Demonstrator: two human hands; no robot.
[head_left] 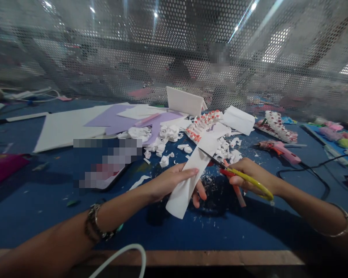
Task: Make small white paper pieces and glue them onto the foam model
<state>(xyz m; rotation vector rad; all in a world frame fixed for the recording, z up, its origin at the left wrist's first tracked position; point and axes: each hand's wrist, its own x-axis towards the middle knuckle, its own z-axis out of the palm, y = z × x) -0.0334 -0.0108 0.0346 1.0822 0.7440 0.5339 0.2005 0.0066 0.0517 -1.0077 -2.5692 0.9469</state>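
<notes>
The left hand pinches a white paper strip in its grip; the right hand grasps scissors, blades over the strip. Beyond the strip lie crumpled scraps; right of it, a glue gun.

On the right of my desk I see a pink glue gun with a black cord, and colourful pom-poms beyond it. Purple sheets lie toward the back left, a magenta item sits at the left edge, and a perforated metal screen stands behind everything.
</notes>
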